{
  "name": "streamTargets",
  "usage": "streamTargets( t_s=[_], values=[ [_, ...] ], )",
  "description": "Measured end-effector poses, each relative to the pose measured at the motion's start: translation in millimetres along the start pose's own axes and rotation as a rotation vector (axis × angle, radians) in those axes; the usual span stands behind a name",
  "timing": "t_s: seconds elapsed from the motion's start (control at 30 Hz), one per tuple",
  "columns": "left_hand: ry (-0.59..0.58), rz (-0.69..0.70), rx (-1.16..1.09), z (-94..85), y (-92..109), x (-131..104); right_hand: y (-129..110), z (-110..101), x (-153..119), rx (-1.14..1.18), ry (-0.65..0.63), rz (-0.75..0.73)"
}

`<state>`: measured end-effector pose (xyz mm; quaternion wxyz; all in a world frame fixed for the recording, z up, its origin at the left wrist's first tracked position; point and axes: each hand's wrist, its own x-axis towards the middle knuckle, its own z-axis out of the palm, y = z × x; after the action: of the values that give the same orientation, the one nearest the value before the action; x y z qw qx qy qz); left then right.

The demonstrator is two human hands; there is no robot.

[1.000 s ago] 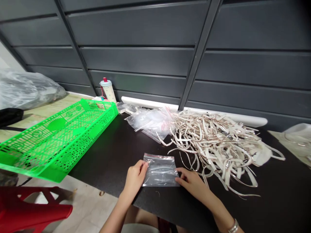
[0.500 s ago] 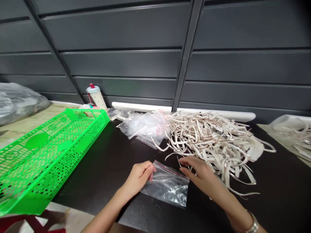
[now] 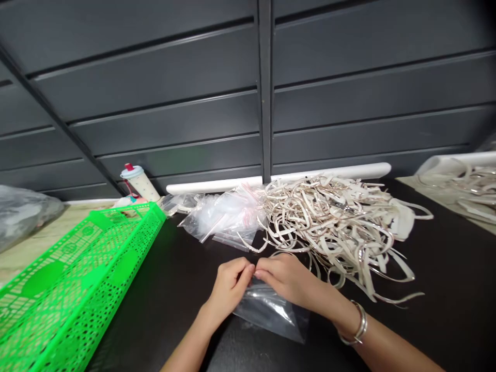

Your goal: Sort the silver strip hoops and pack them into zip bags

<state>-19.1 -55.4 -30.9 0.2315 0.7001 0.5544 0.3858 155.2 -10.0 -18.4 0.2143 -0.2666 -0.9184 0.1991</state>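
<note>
A clear plastic zip bag [image 3: 271, 311] hangs down over the dark table from both hands. My left hand [image 3: 231, 281] is closed on its top edge, fingers pinched. Right beside it, my right hand [image 3: 284, 276] pinches the same edge, and the fingertips of the two hands meet. The bag's top strip is mostly hidden under the fingers. Just behind the hands lies a tangled heap of white and brown strips [image 3: 333, 217], and left of that a pile of clear bags [image 3: 227, 214].
On the left stands a green plastic basket [image 3: 112, 258], with a lidded cup [image 3: 141, 183] behind it. White rolls [image 3: 329, 172] lie along the dark wall. More strips [image 3: 478, 186] are at the far right.
My right hand has moved left onto the bag's top edge and closed, meeting my left hand. The camera view has tilted and shifted.
</note>
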Motion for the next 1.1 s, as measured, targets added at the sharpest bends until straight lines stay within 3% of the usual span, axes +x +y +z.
streamTargets(
  t_s=[0.17, 0.3, 0.43, 0.57, 0.7, 0.87, 0.97, 1.03, 1.1],
  values=[
    [0.254, -0.118, -0.15, -7.2, -9.8, -4.8, 10.9, -37.4, -9.3, 0.051, -0.08, 0.137],
    [0.456, -0.23, -0.462, -9.9, -21.4, -1.7, 24.8, -57.6, -10.7, 0.288, -0.018, 0.231],
    [0.578, -0.227, -0.713, -8.0, -28.6, 5.1, 29.6, -36.6, -3.3, 0.591, 0.073, 0.286],
    [0.613, -0.248, -0.819, -3.8, -32.9, 6.8, 29.6, -2.6, 2.1, 0.487, 0.085, 0.321],
    [0.586, -0.223, -0.938, -1.0, -34.3, 6.4, 38.2, 14.2, 2.8, 0.348, 0.203, 0.421],
    [0.53, -0.208, -1.064, -6.8, -27.9, -0.2, 35.4, 6.5, 1.9, 0.508, 0.037, 0.202],
    [0.277, -0.164, -1.082, -10.7, -18.9, -12.1, 21.2, -10.6, -3.5, 0.547, 0.134, 0.179],
    [0.052, -0.148, -0.971, -11.3, -11.4, -20.1, 12.5, -22.1, -7.3, 0.574, 0.163, 0.209],
    [-0.096, -0.18, -0.853, -12.3, -3.5, -25.3, 6.7, -29.9, -9.9, 0.597, 0.158, 0.242]
  ],
)
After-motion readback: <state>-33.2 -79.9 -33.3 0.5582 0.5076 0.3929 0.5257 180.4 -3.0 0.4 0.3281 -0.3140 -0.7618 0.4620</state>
